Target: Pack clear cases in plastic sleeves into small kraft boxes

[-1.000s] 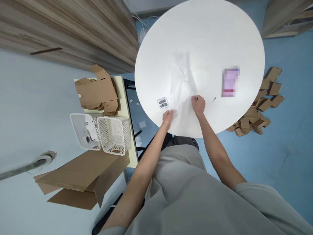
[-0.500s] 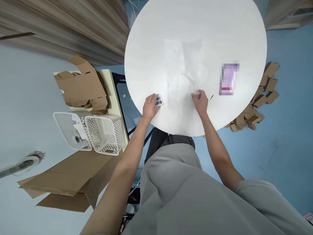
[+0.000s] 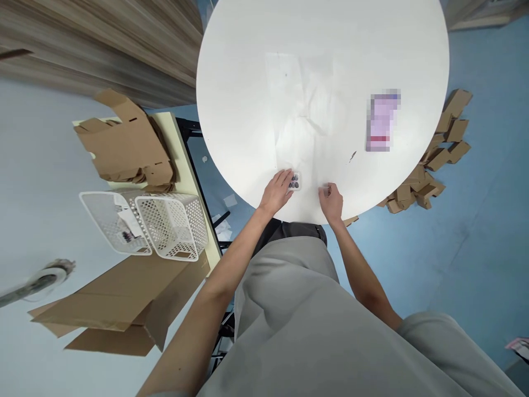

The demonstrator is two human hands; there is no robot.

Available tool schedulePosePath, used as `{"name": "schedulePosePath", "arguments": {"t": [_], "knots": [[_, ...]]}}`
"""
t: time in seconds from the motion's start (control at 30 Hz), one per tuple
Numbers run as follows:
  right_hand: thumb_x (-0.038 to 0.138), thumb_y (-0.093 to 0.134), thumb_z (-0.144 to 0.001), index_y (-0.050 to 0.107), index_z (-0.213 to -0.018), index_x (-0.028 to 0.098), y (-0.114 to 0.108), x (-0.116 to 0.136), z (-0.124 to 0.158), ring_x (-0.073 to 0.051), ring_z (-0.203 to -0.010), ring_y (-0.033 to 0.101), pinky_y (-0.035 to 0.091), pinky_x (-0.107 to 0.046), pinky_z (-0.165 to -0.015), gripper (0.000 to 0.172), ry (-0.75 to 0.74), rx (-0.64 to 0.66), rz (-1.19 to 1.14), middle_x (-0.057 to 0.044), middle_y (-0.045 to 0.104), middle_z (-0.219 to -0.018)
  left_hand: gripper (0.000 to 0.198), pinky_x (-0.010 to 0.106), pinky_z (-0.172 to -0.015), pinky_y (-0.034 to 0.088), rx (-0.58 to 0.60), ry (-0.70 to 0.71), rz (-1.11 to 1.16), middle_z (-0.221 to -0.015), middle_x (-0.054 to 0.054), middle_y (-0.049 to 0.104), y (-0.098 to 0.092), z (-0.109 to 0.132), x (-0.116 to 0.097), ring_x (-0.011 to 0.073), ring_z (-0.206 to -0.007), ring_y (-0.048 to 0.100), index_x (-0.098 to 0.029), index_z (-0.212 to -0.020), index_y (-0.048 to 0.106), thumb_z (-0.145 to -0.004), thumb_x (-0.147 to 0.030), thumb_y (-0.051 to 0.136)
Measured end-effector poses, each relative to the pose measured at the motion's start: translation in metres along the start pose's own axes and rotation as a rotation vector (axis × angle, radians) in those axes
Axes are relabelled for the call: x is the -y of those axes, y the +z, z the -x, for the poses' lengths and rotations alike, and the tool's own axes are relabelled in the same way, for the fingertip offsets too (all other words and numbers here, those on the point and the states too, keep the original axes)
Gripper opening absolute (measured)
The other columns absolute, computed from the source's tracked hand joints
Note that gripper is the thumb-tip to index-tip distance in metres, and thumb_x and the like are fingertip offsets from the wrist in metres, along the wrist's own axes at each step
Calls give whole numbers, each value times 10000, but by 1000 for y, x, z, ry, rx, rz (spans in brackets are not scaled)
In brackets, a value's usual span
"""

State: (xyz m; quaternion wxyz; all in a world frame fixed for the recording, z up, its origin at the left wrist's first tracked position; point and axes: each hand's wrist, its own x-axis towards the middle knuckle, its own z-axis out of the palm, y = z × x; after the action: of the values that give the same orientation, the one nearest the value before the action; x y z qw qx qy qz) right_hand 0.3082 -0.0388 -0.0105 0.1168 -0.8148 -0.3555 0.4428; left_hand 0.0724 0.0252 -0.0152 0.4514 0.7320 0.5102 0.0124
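On the near part of the round white table (image 3: 248,82), my left hand (image 3: 276,193) rests its fingers on the edge of a small clear tray (image 3: 295,181) with several dark round items in it. My right hand (image 3: 331,203) is to the right of the tray, its fingers curled in a pinch at the table's front edge; what is between them is too small to make out. Thin transparent plastic sheeting (image 3: 289,105) lies wrinkled over the middle of the table, beyond both hands.
A blurred pink and purple item (image 3: 382,121) lies at the table's right, near a small dark mark. Two white baskets (image 3: 165,226) and flattened cardboard (image 3: 128,143) stand on a side table at left. An open carton (image 3: 119,292) and several small boxes (image 3: 417,182) are lower down.
My left hand and the small tray have moved right, toward the middle of the near edge. My right hand has come closer to my body. The view has shifted slightly.
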Motion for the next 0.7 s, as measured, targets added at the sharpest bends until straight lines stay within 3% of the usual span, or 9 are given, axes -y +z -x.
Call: {"name": "schedulePosePath", "arguments": {"t": [0.13, 0.27, 0.43, 0.5, 0.57, 0.7], "knots": [[488, 530, -1060, 626, -1001, 272, 4, 12, 14, -317, -985, 729, 625, -476, -901, 243, -166, -14, 24, -136, 774, -1106, 730, 666, -1427, 337, 38, -33, -7, -1788, 263, 500, 10, -6, 3, 438, -1720, 407, -81, -1668, 547, -946, -123, 648], [439, 522, -1097, 680, -1031, 259, 22, 35, 22, -356, -1253, 711, 643, -503, -992, 249, -400, 25, 60, -184, 734, -1355, 599, 612, -1428, 347, -106, -94, 101, -1786, 253, 496, 5, 3, -5, 408, -1715, 418, -106, -1623, 586, -1039, -232, 629], [361, 524, -1123, 753, -1242, 233, 54, 58, 18, -405, -1370, 674, 637, -586, -1088, 288, -473, 228, 120, -191, 643, -1612, 444, 482, -1159, 612, -359, -374, 435, -1546, 218, 696, 8, 11, -20, 327, -1391, 706, -180, -1415, 713, -1142, -497, 561], [314, 593, -1078, 734, -1362, 205, 61, 61, 16, -429, -1401, 665, 630, -616, -1106, 335, -494, 319, 136, -201, 602, -1674, 398, 443, -1091, 626, -408, -467, 476, -1445, 199, 751, 11, 9, -22, 309, -1265, 757, -186, -1297, 750, -1101, -517, 651], [289, 651, -1032, 742, -1344, 207, 62, 60, 15, -426, -1449, 648, 619, -604, -1145, 334, -517, 356, 129, -185, 611, -1676, 305, 439, -1077, 614, -448, -546, 452, -1362, 184, 787, 15, 6, -21, 305, -1183, 779, -187, -1209, 762, -1067, -448, 697], [326, 569, -1078, 741, -1232, 228, 48, 47, 6, -357, -1373, 696, 620, -525, -1139, 250, -381, 137, 49, -173, 718, -1492, 117, 443, -1082, 579, -472, -680, 391, -1161, 134, 833, 20, 2, -15, 306, -1075, 786, -214, -1032, 748, -1020, -308, 678]]}}
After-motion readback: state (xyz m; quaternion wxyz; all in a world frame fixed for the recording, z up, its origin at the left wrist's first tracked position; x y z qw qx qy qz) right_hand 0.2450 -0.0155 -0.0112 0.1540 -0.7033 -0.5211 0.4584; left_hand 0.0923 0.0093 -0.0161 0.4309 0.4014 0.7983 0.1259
